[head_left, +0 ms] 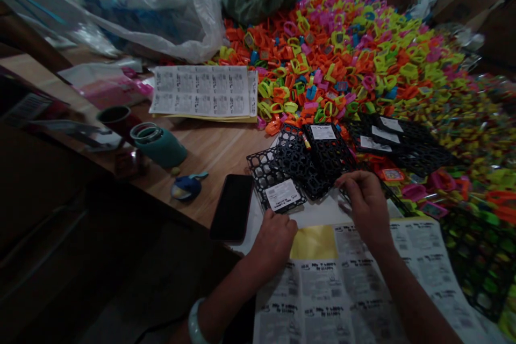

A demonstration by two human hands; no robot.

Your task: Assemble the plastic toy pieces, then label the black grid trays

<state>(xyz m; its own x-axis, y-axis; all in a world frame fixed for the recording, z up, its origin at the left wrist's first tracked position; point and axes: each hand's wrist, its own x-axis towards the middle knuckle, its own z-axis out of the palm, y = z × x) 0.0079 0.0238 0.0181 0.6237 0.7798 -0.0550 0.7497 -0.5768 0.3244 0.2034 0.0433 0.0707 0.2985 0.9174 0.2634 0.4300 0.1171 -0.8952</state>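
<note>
My left hand (275,237) is closed, its knuckles at the near edge of a black plastic grid tray (255,164) and beside a sheet of printed labels (322,301). A white label (282,194) lies on that tray. What the left fingers hold, if anything, is hidden. My right hand (366,204) is pinched over the top of the label sheet, close to the stacked black trays (318,172); anything between its fingertips is too small to name. A yellow patch of backing (314,242) shows where a label is gone from the sheet.
A phone (233,207), a teal jar (159,145) and a small blue toy (186,187) lie to the left. More label sheets (201,91) sit further back. A big heap of colourful plastic toy pieces (322,59) fills the back and right. Labelled trays (419,156) rest on it.
</note>
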